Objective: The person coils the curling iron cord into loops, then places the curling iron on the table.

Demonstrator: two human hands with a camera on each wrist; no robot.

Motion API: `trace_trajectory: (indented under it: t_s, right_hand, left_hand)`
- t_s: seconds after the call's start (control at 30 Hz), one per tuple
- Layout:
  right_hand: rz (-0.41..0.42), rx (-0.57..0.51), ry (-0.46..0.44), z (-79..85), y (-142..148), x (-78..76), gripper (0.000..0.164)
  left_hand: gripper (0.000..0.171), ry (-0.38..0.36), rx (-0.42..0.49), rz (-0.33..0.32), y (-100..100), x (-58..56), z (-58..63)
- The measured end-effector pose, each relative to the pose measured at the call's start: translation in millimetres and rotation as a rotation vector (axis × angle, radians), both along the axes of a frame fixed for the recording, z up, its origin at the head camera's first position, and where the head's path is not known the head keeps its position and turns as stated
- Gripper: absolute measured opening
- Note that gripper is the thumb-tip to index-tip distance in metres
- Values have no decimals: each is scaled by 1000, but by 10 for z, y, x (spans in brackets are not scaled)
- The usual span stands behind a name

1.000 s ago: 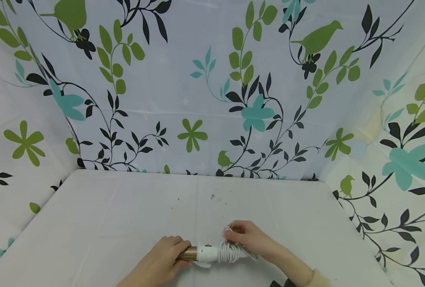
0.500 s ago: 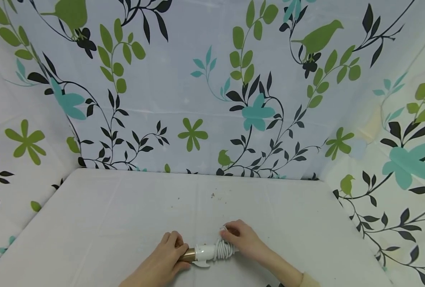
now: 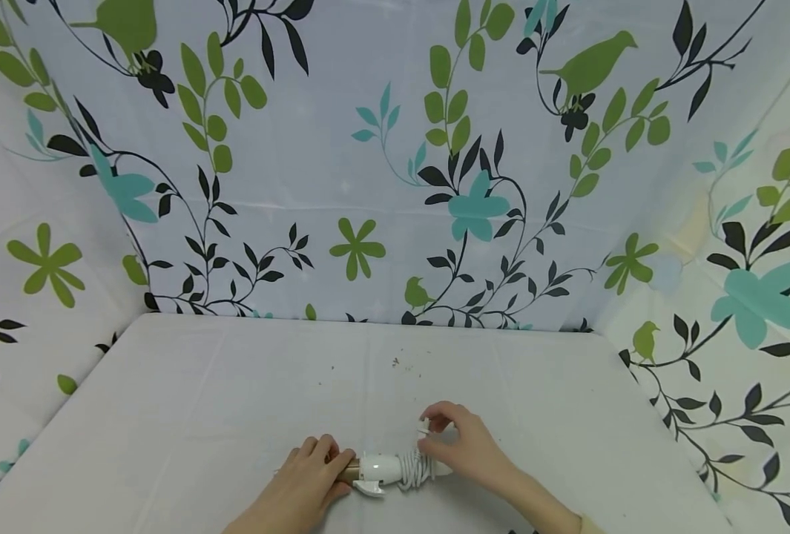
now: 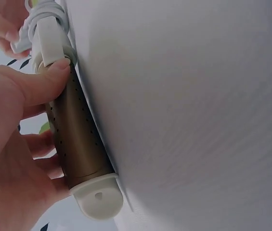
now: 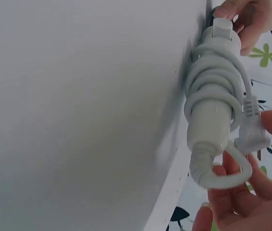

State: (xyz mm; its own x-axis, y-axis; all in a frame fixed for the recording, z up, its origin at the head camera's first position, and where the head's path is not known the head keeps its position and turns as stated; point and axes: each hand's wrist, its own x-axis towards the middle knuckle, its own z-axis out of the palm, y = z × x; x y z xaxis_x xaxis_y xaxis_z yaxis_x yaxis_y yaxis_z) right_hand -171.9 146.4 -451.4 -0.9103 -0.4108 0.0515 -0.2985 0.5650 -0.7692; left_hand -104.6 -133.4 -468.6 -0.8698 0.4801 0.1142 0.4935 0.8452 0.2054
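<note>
A curling iron (image 3: 380,469) lies across the near part of the table, its handle white and its perforated barrel (image 4: 78,130) bronze with a pale end cap (image 4: 99,197). My left hand (image 3: 301,478) grips the barrel, thumb by the white lever (image 4: 50,41). Several turns of white power cord (image 5: 213,79) wrap the handle. At the handle end, my right hand (image 3: 464,445) holds the cord's plug (image 5: 252,127) between thumb and fingers. A cord loop (image 5: 227,180) curves from the handle's base near those fingers.
The white table (image 3: 234,393) carries small dark specks (image 3: 396,362) toward its middle. Patterned fabric (image 3: 381,185) with leaves, birds and flowers rises behind the table and at both sides.
The right hand moved left, then slightly back right, and its fingers are now more spread around the plug. The curling iron shifted a little left and turned slightly, its lever lower.
</note>
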Motion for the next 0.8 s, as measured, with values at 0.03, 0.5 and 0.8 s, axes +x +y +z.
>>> trace_trajectory:
  t_s: [0.03,0.5,0.8]
  right_hand:
    - [7,2,3,2,26,13,33]
    - [165,-42,70,-54,233,158,36]
    - [228,-50,110,-41,241,206,31]
  left_hand:
    - [39,-3,-5,2,-3,4,5]
    - [51,-4,-18,6,-53,53,-4]
    - [49,14,-50,-8,-69,49,-25]
